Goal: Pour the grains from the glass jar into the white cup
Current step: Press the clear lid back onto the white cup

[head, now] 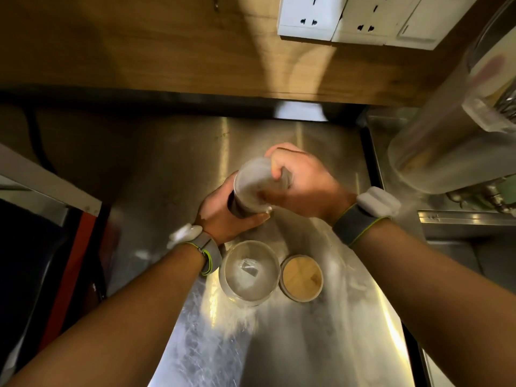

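Observation:
Above the middle of the steel counter [279,344], both hands hold blurred containers pressed together. My right hand [301,185] is closed from the right around a pale, whitish cup [251,182], whose round face is turned up toward me. My left hand [223,213] wraps a dark cylindrical container [237,208] just below and left of the cup. Blur hides where one ends and the other begins, and I see no grains. Nearer to me an open clear glass jar [250,272] stands upright with only a pale patch at its bottom.
A round wooden lid [301,277] lies flat just right of the open jar. A large clear cylinder [446,135] looms at the right edge. A wooden wall with white power sockets [310,18] rises behind the counter. A dark gap borders the counter's left side.

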Action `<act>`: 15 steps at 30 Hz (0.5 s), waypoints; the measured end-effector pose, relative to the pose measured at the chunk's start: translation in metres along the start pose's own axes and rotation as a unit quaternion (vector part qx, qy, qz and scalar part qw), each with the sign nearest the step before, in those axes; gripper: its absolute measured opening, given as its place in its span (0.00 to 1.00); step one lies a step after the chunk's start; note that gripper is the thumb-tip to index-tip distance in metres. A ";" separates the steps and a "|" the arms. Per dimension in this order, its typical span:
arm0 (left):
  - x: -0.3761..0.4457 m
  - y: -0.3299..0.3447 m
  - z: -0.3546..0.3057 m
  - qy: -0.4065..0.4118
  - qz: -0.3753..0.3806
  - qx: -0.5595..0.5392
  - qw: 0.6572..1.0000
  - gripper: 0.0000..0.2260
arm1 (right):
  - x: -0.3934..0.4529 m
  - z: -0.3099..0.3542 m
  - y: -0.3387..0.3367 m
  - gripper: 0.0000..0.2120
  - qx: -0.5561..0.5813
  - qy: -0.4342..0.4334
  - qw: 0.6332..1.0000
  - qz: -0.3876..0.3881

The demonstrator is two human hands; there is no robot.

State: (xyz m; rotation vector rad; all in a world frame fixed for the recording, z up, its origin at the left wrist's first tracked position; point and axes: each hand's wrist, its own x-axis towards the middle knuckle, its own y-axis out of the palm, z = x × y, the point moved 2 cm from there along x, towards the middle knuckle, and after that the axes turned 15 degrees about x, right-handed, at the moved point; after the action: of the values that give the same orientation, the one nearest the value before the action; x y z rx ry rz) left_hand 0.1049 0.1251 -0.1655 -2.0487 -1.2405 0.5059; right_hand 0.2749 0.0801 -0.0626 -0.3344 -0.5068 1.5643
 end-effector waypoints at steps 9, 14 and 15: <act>0.003 -0.002 -0.002 -0.013 0.019 -0.008 1.000 0.33 | 0.014 -0.003 0.002 0.16 -0.080 -0.019 0.993 0.085; 0.002 -0.001 0.001 -0.020 0.018 0.003 1.000 0.39 | 0.019 -0.005 0.000 0.24 -0.048 0.026 0.997 0.057; 0.001 0.000 0.002 -0.018 0.014 0.005 1.000 0.41 | 0.019 -0.004 0.000 0.26 -0.053 0.028 0.996 0.061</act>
State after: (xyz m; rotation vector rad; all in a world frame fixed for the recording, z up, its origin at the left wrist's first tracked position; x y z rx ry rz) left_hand 0.1044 0.1267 -0.1670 -2.0596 -1.2299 0.5634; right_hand 0.2763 0.0990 -0.0641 -0.4975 -0.5345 1.6437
